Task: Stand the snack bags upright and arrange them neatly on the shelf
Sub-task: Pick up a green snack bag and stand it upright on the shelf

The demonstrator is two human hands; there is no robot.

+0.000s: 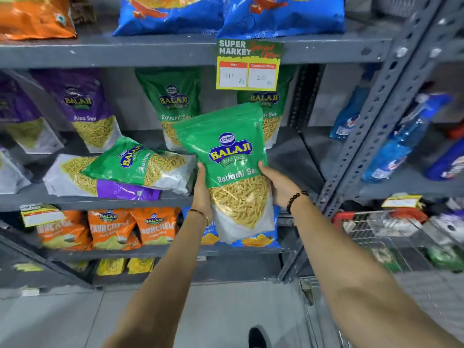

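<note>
Our left hand (202, 190) grips the left edge of a green bag (226, 156), fingers wrapped behind it and thumb on the front. Our right hand (276, 183) clasps the right edge the same way, thumb lying against the green print. Between them the bag hangs upright in the air, top tilted a little to the right, in front of the middle shelf (75, 200) and not resting on it. A bead bracelet (295, 198) circles our right wrist, a thin bangle (199, 213) our left.

Just left of our left hand, a second green bag (135, 163) lies on its side on that shelf, on top of a purple bag (82, 179) that also lies flat. Behind them, at the back of the shelf, two green bags (170, 101) stand upright, the right one mostly hidden by the bag we hold and by a price tag (248, 65) hanging from the shelf above. A purple Aloo Sev bag (85, 106) stands to their left.

Below, orange bags (113, 228) stand in a row, with a blue bag (258, 241) showing under the one we hold. Blue bags (226, 13) sit on the top shelf. To the right, blue bottles (391, 151) lean in the next rack, and a wire cart (376, 229) stands near our right arm.
</note>
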